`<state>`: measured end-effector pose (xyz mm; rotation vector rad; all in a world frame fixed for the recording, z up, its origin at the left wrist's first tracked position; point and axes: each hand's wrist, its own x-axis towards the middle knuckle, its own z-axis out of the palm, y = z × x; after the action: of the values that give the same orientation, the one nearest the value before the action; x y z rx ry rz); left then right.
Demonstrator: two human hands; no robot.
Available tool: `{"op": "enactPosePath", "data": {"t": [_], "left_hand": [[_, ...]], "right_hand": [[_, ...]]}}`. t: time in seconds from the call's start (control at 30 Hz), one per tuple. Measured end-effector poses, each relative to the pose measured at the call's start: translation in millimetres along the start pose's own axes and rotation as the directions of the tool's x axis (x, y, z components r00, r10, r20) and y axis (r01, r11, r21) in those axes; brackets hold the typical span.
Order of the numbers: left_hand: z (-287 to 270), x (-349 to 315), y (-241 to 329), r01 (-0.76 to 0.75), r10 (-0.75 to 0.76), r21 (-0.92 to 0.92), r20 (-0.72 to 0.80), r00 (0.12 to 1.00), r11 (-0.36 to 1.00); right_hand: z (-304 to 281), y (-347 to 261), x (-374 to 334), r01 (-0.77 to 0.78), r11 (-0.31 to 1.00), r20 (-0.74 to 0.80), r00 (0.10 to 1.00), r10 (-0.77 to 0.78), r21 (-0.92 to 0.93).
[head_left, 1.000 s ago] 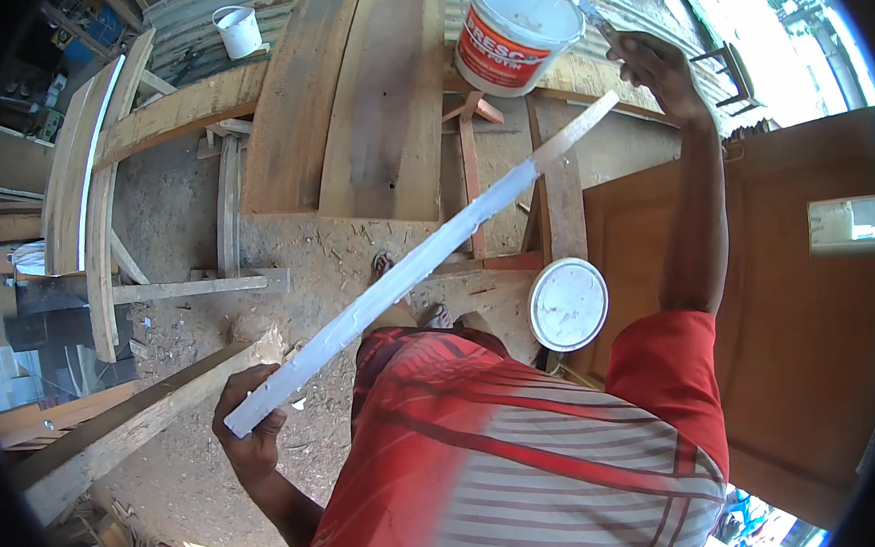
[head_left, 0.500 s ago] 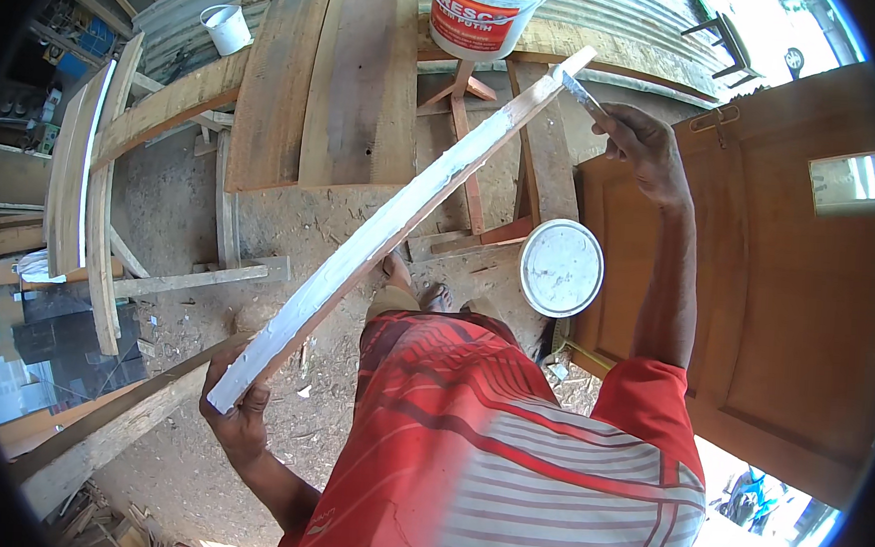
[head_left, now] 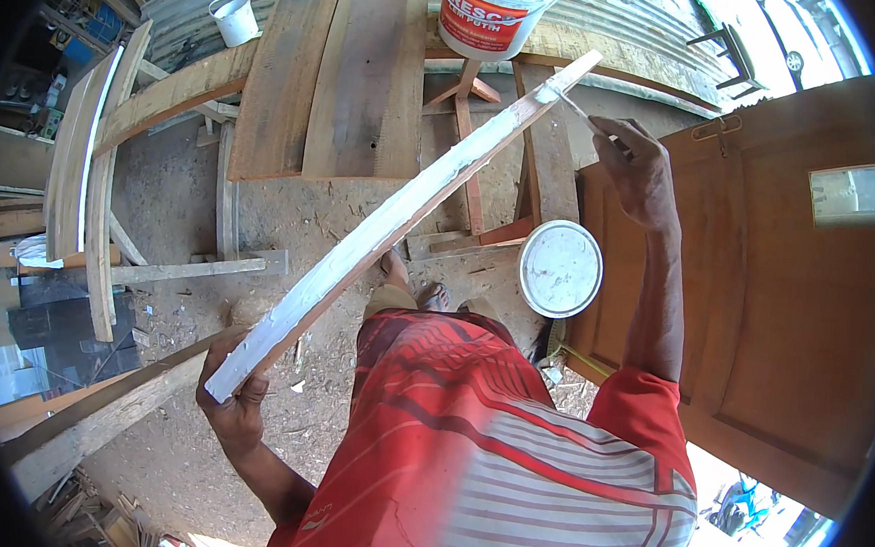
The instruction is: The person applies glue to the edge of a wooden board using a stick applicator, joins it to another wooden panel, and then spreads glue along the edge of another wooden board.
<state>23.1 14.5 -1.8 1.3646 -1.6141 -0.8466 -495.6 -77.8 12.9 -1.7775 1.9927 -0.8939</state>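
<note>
A long narrow wooden strip (head_left: 388, 238) slants across the middle of the view, its upper face coated with thick white paste (head_left: 433, 181). Near its far end a short stretch of wood is bare. My left hand (head_left: 234, 409) is closed around the near end, thumb on one side and fingers partly hidden beneath. A thin putty knife (head_left: 574, 107) is pinched in my right hand (head_left: 632, 167). Its blade, seen nearly edge-on, touches the strip where the white coat ends.
A white bucket with a red label (head_left: 488, 21) stands on the bench beyond the strip's far end. Wide planks (head_left: 364, 89) lie left of it. A round white lid (head_left: 560, 268) sits near my feet, and a brown door panel (head_left: 727, 291) leans at right. A small white pail (head_left: 234, 22) stands far left.
The putty knife has turned from showing its flat blade to nearly edge-on, and my right hand has lowered and tilted slightly. The strip stays almost in place in my left hand.
</note>
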Motion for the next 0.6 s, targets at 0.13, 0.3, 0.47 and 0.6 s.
{"op": "enactPosePath", "data": {"t": [0.13,0.3,0.47,0.6], "left_hand": [[-1,-1,-1,0.010,-0.010,-0.013,0.011,1.000,1.000],[0,-2,-1,-0.007,0.007,-0.004,0.001,1.000,1.000],[0,-2,0,-0.015,0.015,-0.007,-0.002,1.000,1.000],[1,1,3,-0.011,0.011,0.002,-0.008,1.000,1.000]], "right_hand": [[4,-1,0,0.049,0.998,-0.015,0.999,-0.049,-0.027],[8,-8,-2,0.033,0.999,-0.046,0.998,-0.032,0.010],[4,-15,-6,0.014,0.997,0.033,0.999,-0.017,0.077],[10,-8,-6,0.054,0.998,-0.013,0.998,-0.054,0.043]]}}
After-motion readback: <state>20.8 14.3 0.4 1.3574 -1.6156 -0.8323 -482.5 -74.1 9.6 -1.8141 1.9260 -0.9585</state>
